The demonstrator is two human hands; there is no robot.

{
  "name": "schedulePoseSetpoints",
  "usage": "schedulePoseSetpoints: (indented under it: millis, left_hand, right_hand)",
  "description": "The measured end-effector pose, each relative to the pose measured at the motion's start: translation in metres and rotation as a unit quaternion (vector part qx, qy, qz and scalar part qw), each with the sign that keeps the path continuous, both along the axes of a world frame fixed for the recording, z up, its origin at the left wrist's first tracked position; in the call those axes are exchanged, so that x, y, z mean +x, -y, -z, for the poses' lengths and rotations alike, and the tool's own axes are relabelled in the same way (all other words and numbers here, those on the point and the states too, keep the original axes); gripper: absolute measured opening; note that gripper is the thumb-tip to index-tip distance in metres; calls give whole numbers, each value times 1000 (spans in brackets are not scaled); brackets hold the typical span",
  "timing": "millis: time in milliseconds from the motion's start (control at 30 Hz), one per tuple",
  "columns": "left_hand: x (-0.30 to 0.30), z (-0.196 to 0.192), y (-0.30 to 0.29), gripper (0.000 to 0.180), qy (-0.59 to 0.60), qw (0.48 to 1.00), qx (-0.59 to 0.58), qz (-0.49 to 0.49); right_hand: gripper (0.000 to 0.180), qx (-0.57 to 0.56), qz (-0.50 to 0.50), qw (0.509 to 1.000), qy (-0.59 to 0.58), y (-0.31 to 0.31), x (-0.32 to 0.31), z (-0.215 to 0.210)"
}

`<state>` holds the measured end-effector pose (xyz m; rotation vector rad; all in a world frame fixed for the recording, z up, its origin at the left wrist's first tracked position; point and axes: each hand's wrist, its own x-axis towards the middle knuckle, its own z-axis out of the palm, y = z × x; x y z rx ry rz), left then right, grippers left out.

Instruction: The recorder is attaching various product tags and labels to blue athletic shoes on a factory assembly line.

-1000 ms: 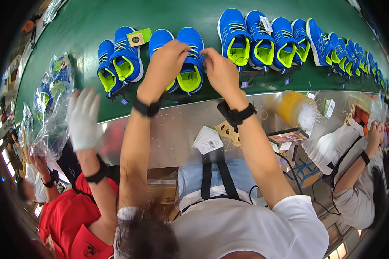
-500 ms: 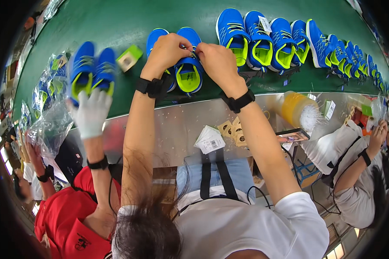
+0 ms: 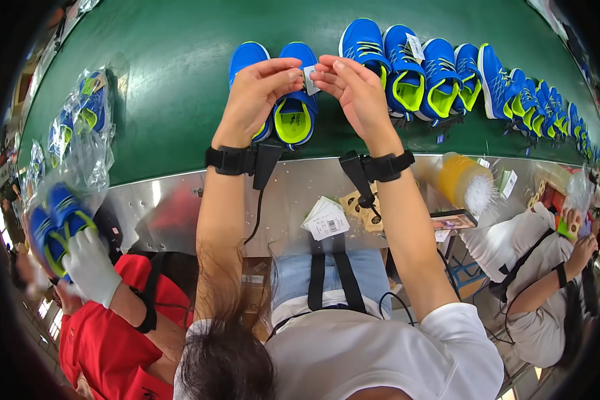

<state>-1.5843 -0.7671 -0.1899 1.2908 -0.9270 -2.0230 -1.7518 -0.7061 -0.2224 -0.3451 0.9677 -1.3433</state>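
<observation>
A pair of blue sneakers with lime-green lining stands on the green table in front of me: the left shoe (image 3: pixel 249 53) and the right shoe (image 3: pixel 299 52). A white tag (image 3: pixel 310 81) lies over the right shoe's laces, between my hands. My left hand (image 3: pixel 263 93) hovers over the pair, fingers loosely bent and apart, partly covering both shoes. Close to the tag's right edge are the fingertips of my right hand (image 3: pixel 355 93), spread and with nothing seen in them; whether they touch the tag, I cannot tell. Black straps circle both wrists.
More blue sneakers (image 3: pixel 440 67) line the green table (image 3: pixel 180 100) to the right. White tags (image 3: pixel 327 223), brown card pieces (image 3: pixel 357 203), a yellow spool (image 3: pixel 457 175) and a phone (image 3: pixel 453 220) lie on the metal ledge. At left, a co-worker's gloved hand (image 3: pixel 93 267) holds sneakers near plastic-bagged shoes (image 3: pixel 93 110).
My hands have drawn apart from the right shoe's laces and opened; the white tag now shows there. The co-worker has carried a pair of sneakers off the table toward the lower left.
</observation>
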Motion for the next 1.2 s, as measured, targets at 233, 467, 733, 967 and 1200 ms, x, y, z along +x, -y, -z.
schedulePoseSetpoints:
  millis: [233, 467, 733, 967, 1200]
  left_hand:
    - [-1, 4, -10, 24, 90, 990, -97, 43]
    - [6, 4, -1, 45, 92, 988, -107, 56]
    - [11, 1, 6, 48, 123, 985, -87, 81]
    - [26, 10, 6, 45, 92, 990, -86, 70]
    - [10, 9, -8, 42, 300, 898, -315, 70]
  right_hand:
    - [23, 9, -27, 993, -111, 6, 7, -2]
    - [29, -14, -43, 996, -74, 12, 18, 7]
    - [24, -59, -68, 984, -155, 16, 25, 11]
    - [25, -89, -24, 947, -307, 20, 43, 11]
    - [19, -107, -13, 932, -346, 11, 41, 5]
